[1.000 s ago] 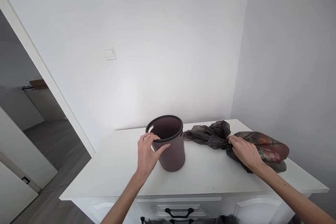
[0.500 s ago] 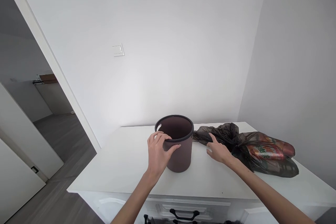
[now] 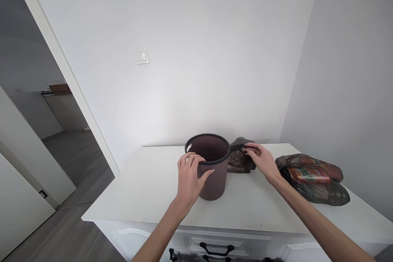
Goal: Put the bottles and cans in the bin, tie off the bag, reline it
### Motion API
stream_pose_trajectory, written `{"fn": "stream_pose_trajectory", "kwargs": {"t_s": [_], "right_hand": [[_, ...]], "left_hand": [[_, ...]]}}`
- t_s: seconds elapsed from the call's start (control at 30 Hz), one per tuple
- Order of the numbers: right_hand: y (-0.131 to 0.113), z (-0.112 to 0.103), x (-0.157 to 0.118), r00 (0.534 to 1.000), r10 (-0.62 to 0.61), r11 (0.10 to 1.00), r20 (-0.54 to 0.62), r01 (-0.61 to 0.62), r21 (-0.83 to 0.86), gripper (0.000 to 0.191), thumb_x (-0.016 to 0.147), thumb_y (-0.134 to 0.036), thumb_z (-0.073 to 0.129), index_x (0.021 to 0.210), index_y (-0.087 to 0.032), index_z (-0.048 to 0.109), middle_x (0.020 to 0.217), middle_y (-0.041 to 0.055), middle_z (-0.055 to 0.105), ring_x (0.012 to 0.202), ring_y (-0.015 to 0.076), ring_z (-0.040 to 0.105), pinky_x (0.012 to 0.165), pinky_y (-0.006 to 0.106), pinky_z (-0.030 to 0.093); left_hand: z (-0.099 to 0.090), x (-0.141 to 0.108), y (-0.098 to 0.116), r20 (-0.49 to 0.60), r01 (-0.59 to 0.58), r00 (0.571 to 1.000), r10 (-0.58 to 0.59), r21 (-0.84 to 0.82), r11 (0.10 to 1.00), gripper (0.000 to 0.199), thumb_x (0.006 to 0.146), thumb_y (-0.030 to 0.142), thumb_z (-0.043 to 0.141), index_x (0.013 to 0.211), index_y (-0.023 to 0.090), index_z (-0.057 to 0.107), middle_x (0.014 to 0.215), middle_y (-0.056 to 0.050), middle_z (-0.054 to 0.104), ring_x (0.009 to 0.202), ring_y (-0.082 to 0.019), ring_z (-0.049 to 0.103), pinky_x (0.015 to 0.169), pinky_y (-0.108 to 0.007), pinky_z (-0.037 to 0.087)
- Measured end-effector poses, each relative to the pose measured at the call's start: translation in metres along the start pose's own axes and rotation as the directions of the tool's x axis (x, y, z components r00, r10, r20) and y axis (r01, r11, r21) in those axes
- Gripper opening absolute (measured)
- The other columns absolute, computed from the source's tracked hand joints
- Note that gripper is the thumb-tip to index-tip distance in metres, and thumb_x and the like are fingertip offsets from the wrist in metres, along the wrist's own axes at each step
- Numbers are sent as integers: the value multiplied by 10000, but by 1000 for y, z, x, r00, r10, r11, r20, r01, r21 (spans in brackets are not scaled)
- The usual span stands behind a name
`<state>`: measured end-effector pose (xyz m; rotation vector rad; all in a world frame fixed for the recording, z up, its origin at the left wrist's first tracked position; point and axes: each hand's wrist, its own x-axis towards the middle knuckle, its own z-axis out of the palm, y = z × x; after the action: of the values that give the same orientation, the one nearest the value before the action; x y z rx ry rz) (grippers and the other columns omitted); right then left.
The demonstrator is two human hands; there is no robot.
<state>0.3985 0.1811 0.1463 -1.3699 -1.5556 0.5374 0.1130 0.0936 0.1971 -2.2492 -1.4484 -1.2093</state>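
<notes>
A brown waste bin point(image 3: 214, 180) with a black rim and a cut-out handle hole stands upright on the white cabinet top. My left hand point(image 3: 190, 172) is closed over its near rim, fingers inside and thumb outside. To the bin's right, a crumpled black plastic bag point(image 3: 241, 159) is pinched in the fingertips of my right hand point(image 3: 260, 159). Farther right lies a translucent black bag point(image 3: 316, 180) with a red printed packet and other contents showing through. My hand and wrist hide whether the two dark pieces join.
The white cabinet point(image 3: 147, 196) has black drawer handles point(image 3: 216, 249) on its front. Walls rise behind it and to its right, with a switch plate point(image 3: 143, 56) on the back wall. A doorway with a grey floor point(image 3: 76, 163) lies left.
My right hand has gone from pointing fingers to a pinch on the crumpled black bag, which is now bunched up beside the bin. My left hand stays on the rim.
</notes>
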Motion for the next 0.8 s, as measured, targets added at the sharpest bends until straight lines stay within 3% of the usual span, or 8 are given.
{"fn": "stream_pose_trajectory", "kwargs": {"t_s": [0.07,0.17,0.33,0.47,0.57,0.67,0.73,0.8], "right_hand": [[-27,-28,-15,985,-28,974,-170,66,219,296,917,-446,571,1113,-226,556,1032,58,691,966,219,688,803,329,551],[-66,-69,-48,940,-82,956,-331,167,239,276,830,-439,697,960,-270,522,885,-8,599,809,188,619,668,292,504],[-111,-111,-105,955,-46,942,-293,139,305,322,789,-428,747,823,-291,458,782,-20,545,656,175,553,525,272,451],[-128,-130,-141,995,-37,904,-93,73,422,374,771,-437,787,763,-282,447,726,-37,459,536,144,482,462,281,457],[-133,-142,-162,989,-32,887,147,-40,459,403,737,-401,823,718,-278,439,683,-44,390,500,137,432,416,282,442],[-133,-148,-176,915,-62,919,399,-103,379,269,745,-354,765,705,-305,503,649,-21,455,492,169,457,411,306,418],[-129,-145,-186,801,-143,960,581,-32,279,128,705,-345,714,697,-363,587,648,0,557,518,215,530,424,331,411],[-119,-138,-203,750,-226,966,621,92,240,79,618,-376,692,662,-417,640,627,-2,623,503,240,561,399,336,377]], "left_hand": [[-5,-2,1,-2,-14,1000,14,-10,1000,300,906,285,711,1172,289,573,1265,-65,640,1288,-307,528,1049,-528,457],[-14,-5,8,-83,-23,996,19,-45,999,325,962,260,610,1272,290,520,1380,-105,538,1319,-298,505,1047,-524,482],[-25,-4,46,-121,-128,986,113,-126,984,298,979,224,555,1263,287,489,1380,-126,502,1335,-291,499,1069,-525,485],[-31,1,85,-52,-110,994,100,-254,961,459,982,291,580,1394,291,376,1503,-155,431,1419,-305,452,1102,-525,480],[-38,1,102,0,-22,1000,24,-330,944,634,969,356,615,1487,297,254,1551,-173,412,1396,-308,500,991,-461,571],[-44,-3,105,49,-51,996,70,-322,945,636,981,326,587,1507,302,229,1589,-171,386,1436,-305,468,992,-452,577],[-48,-9,103,41,-129,988,149,-308,943,621,996,259,530,1523,283,203,1631,-181,320,1517,-300,353,1089,-490,514],[-52,-15,100,0,-216,974,226,-289,933,675,981,221,517,1547,267,152,1664,-198,244,1560,-306,259,1145,-537,453]]}}
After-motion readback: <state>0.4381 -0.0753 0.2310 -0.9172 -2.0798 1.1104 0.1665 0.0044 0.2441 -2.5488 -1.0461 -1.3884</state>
